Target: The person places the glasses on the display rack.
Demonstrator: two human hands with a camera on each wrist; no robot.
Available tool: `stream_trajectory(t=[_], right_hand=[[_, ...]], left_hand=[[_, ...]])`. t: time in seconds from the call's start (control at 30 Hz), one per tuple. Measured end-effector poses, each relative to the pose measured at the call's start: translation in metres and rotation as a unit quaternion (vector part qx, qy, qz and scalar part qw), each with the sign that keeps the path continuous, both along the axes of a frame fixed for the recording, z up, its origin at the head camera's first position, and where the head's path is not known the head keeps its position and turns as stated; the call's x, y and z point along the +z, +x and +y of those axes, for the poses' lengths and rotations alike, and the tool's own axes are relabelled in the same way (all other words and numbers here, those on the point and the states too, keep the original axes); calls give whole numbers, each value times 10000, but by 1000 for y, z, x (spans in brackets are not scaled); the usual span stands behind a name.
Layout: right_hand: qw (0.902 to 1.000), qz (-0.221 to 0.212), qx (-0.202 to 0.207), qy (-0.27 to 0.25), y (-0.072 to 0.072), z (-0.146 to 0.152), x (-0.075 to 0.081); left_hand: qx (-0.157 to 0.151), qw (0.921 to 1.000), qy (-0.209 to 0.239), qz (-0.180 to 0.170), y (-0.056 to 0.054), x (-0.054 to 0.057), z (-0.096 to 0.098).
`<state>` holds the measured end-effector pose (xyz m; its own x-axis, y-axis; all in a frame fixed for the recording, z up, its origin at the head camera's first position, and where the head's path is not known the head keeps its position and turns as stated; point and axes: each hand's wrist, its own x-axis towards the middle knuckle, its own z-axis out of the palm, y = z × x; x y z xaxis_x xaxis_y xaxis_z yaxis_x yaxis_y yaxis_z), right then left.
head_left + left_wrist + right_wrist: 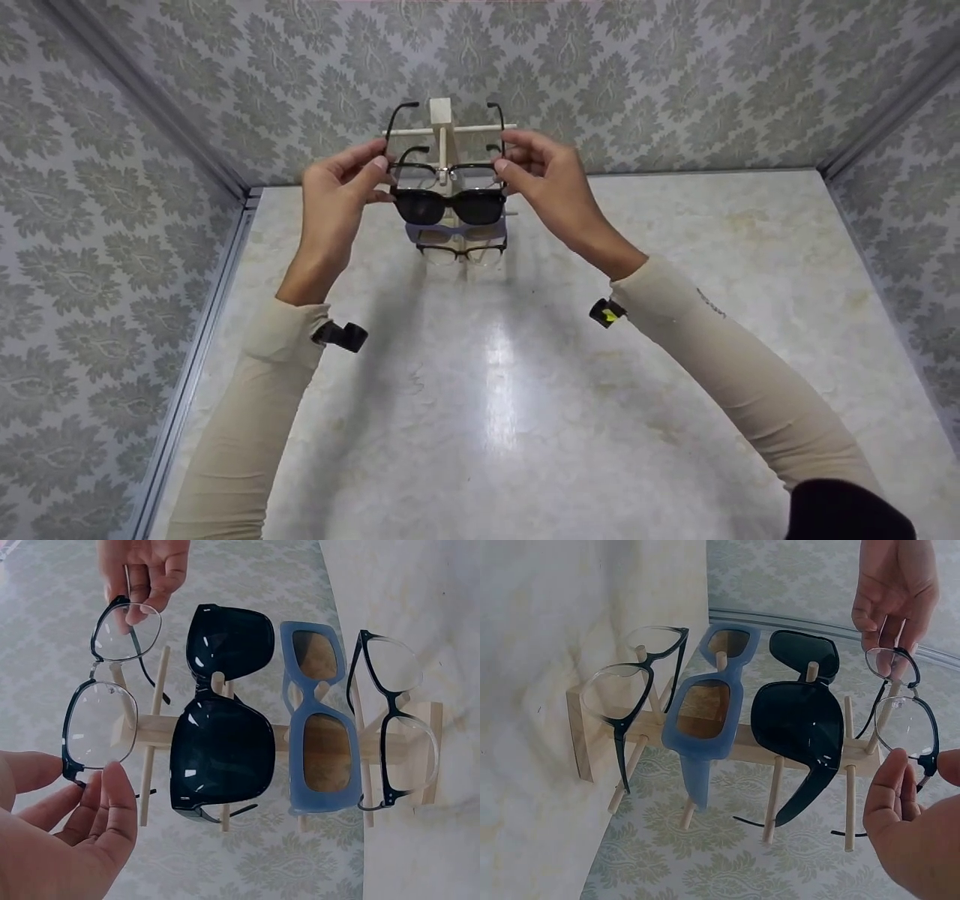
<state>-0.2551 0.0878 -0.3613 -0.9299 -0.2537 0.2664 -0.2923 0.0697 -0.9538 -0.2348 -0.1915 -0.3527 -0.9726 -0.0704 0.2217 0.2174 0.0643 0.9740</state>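
Both hands hold a pair of clear glasses [101, 724] with a black-topped, thin metal-rimmed frame at the top of a wooden glasses stand [441, 111]. My left hand [337, 187] pinches the left hinge corner between thumb and fingers. At the opposite corner, my right hand [551, 180] pinches the frame the same way. The temples are unfolded and point back past the stand. The bridge is right by the top peg; whether it bears on it I cannot tell. Just below hang black sunglasses [450, 208].
Lower on the stand hang blue-framed sunglasses [739, 705] with brown lenses and black-and-clear glasses [388, 697]. The stand is on a pale marbled table [570, 390], close to a patterned wall [637, 82]. Crosswise wooden pegs [850, 810] stick out behind the glasses.
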Motion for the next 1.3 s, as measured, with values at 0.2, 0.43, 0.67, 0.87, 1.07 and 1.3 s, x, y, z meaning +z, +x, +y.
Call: stream_trajectory(t=[0.2,0.43,0.67,0.87,1.07,1.3], right_hand=[[10000,-62,-5,13,-2,-2,-2],[9999,-157,13,-46,-1,-2,-5],[9998,-215,-15,-22,-1,-1,-7],[10000,-71,-40,11,-1,0,-8],[9998,-174,-8,-126,-1,0,-9],[9999,-11,-58,-110,-3,4,-14]], left_hand=[[35,10000,11,-22,-4,-3,-1],[17,9998,158,-115,-6,-6,1],[22,9998,160,-107,-5,-10,1],[0,9999,99,-64,-6,-13,1],[-89,9997,214,-15,-5,-15,1],[84,9999,-75,5,-5,-16,0]])
